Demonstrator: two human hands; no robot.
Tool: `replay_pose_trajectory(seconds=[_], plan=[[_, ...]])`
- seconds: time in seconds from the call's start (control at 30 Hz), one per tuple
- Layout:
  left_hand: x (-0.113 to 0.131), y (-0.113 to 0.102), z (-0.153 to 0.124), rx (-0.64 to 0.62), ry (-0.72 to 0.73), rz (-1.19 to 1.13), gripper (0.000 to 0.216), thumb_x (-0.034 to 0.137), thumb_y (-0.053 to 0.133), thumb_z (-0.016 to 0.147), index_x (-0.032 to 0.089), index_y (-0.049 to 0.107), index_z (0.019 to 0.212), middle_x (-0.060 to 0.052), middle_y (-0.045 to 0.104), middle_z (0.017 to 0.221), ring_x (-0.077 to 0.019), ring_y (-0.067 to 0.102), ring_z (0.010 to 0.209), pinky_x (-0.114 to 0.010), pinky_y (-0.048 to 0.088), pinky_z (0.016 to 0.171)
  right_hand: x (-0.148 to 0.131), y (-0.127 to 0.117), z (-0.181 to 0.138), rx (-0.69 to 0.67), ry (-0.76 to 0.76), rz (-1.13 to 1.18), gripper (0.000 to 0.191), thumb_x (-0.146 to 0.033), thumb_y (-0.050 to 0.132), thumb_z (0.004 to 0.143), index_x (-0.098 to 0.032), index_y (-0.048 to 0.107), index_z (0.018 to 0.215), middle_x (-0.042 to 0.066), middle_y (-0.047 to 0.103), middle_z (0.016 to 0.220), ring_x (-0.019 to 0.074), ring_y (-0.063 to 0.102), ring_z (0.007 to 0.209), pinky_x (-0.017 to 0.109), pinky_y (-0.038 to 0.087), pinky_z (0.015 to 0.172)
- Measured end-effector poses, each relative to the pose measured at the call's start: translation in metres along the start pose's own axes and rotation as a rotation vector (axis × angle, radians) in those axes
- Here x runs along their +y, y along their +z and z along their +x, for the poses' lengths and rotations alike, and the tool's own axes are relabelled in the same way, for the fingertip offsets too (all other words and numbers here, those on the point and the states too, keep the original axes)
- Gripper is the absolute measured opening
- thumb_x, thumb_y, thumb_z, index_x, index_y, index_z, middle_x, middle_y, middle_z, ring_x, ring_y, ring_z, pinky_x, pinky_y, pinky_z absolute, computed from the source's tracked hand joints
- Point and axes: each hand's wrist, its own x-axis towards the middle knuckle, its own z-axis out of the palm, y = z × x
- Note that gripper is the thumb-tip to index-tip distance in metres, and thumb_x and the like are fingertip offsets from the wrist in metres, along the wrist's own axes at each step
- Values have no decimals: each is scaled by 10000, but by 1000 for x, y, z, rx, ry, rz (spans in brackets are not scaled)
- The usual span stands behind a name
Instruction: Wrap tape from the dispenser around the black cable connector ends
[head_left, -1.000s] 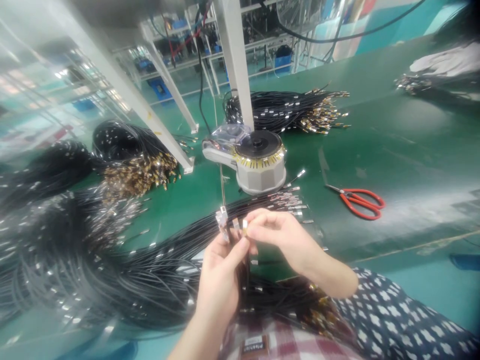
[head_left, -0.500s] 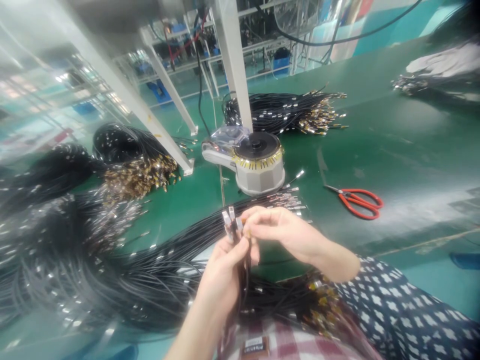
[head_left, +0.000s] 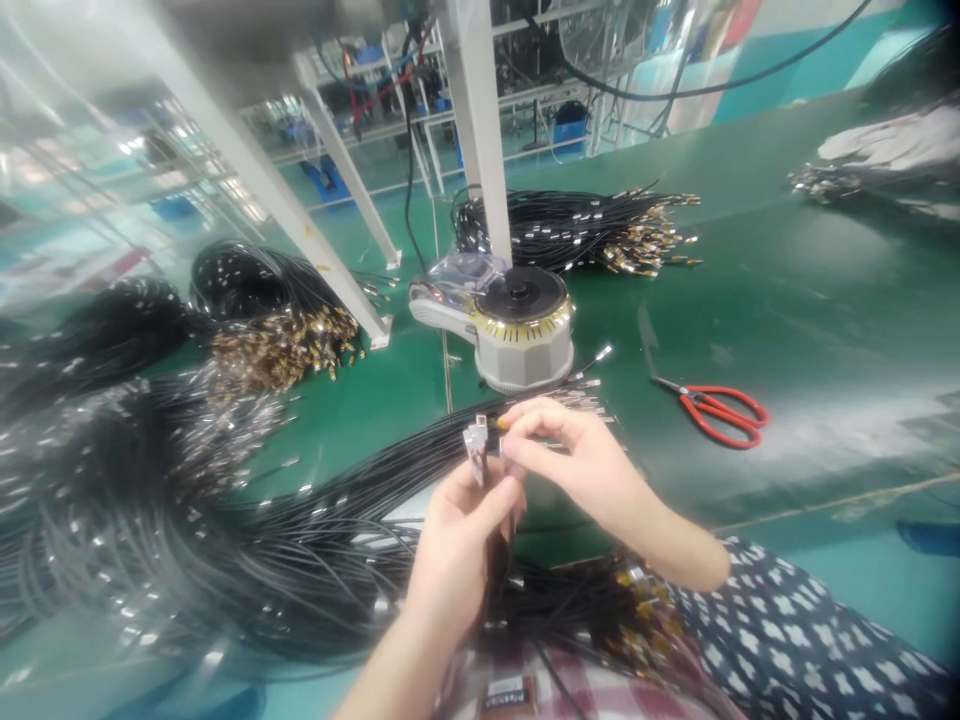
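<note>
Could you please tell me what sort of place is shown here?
Most likely a factory workshop where cables are handled: a bundle of black cables with shiny ends lies on a long green workbench, near a round tabletop machine and a red-handled tool.

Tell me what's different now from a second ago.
The left hand, with the cable plugs it holds, and the right hand beside them have shifted slightly to the right. The plugs now bunch closer together. Whether the right hand took or let go of anything is too small to tell. The white machine and red-handled tool stayed put.
</note>
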Motion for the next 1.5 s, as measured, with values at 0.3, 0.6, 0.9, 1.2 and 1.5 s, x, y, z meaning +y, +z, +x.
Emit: replay_pose_trajectory(seconds=[0.3,0.6,0.9,1.2,1.5], plan=[[-1,-2,1,56,46,84,109,198,781,700,133,700,732,39,544,558,-39,420,454,-179,320,481,-1,-2,-5,40,28,6,73,-240,683,764,-192,641,729,41,668,944,197,613,942,364,431,887],[3,-2,-1,58,73,75,160,175,767,713,140,694,852,1,651,607,-41,446,428,-171,336,448,8,-4,-10,-40,171,379,237,-191,769,706,-196,538,759,-31,633,722,116,563,688,290,428,710],[-1,-2,-2,49,111,47,216,171,772,718,157,698,920,0,663,648,-34,461,447,-149,345,436,13,1,-11,-23,176,358,251,-200,771,712,-194,525,761,-30,631,721,110,554,669,281,434,682],[-1,-4,-3,50,106,53,218,172,777,713,163,702,918,-4,668,652,-41,472,458,-151,349,436,10,1,-10,-5,161,278,245,-193,758,709,-192,515,742,-24,633,712,118,555,673,288,442,678],[1,-1,-4,58,114,77,224,177,769,722,153,705,935,-10,670,687,-36,467,460,-152,350,438,9,4,-12,19,147,250,230,-193,737,721,-193,507,733,-25,620,699,117,551,655,299,452,675]])
